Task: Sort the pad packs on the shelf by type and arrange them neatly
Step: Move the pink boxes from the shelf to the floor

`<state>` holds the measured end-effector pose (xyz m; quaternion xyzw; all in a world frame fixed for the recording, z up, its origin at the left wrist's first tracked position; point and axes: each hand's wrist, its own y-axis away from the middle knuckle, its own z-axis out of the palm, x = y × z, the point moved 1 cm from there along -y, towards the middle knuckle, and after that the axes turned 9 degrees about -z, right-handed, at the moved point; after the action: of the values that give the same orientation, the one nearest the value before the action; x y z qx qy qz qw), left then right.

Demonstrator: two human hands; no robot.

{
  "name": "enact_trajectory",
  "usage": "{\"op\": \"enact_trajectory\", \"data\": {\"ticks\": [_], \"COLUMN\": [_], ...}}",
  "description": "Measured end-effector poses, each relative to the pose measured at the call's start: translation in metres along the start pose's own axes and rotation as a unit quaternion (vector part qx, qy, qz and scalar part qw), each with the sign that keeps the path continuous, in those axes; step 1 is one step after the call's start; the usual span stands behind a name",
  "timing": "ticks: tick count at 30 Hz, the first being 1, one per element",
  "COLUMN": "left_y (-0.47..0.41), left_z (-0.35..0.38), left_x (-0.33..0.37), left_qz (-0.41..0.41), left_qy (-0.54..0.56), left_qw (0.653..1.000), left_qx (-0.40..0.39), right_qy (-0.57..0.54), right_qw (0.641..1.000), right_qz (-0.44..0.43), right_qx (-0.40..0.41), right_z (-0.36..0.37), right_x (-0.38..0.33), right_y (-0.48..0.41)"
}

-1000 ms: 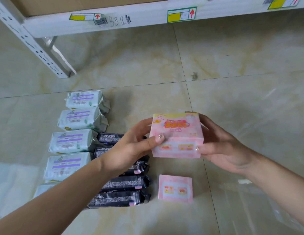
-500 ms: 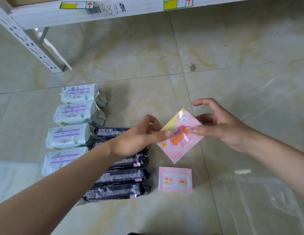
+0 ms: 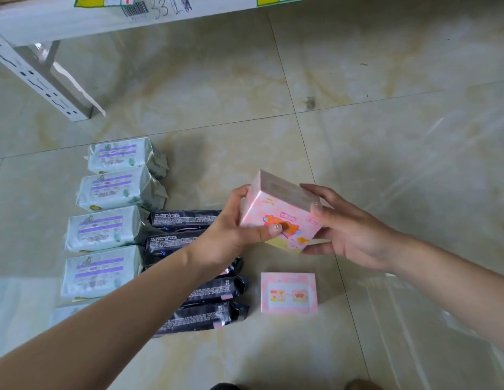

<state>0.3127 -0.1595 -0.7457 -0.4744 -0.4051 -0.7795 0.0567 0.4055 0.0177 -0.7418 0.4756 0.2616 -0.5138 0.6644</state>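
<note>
A pink pad box (image 3: 281, 212) is held tilted above the tiled floor. My left hand (image 3: 233, 235) grips its left side, thumb across the printed face. My right hand (image 3: 349, 229) holds its right side, fingers on the top edge and under the bottom. A second pink box (image 3: 288, 292) lies flat on the floor just below. To the left, several black pad packs (image 3: 205, 319) lie in a column, partly hidden by my left arm. Further left runs a column of several pale green packs (image 3: 104, 229).
A white metal shelf beam (image 3: 104, 15) with labels crosses the top, and its perforated upright (image 3: 39, 80) meets the floor at upper left. The glossy tile floor (image 3: 385, 136) stretches behind and to the right of the packs.
The pink box has been turned between both hands, from front face up, through an edge-on tilt, to its narrow side now showing on top. The view has shifted slightly downward.
</note>
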Motion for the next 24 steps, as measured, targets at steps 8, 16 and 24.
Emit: {"op": "enact_trajectory", "data": {"ticks": [8,16,24], "left_y": [-0.009,-0.004,-0.003], "left_z": [0.012,0.021,0.020], "left_x": [0.002,-0.034,-0.058], "left_qz": [-0.021,0.062,0.055], "left_qy": [-0.323,-0.750,-0.839], "left_qw": [0.942,0.658,0.539], "left_qx": [0.084,-0.016,-0.048], "right_qy": [0.175,0.255,0.343], "right_qw": [0.980,0.963,0.937], "right_qz": [-0.017,0.043,0.060], "right_qx": [0.096,0.075,0.037], "right_z": [-0.021,-0.039,-0.040], "right_x": [0.037,0.067,0.072], "right_y": [-0.002,-0.006,-0.013]}}
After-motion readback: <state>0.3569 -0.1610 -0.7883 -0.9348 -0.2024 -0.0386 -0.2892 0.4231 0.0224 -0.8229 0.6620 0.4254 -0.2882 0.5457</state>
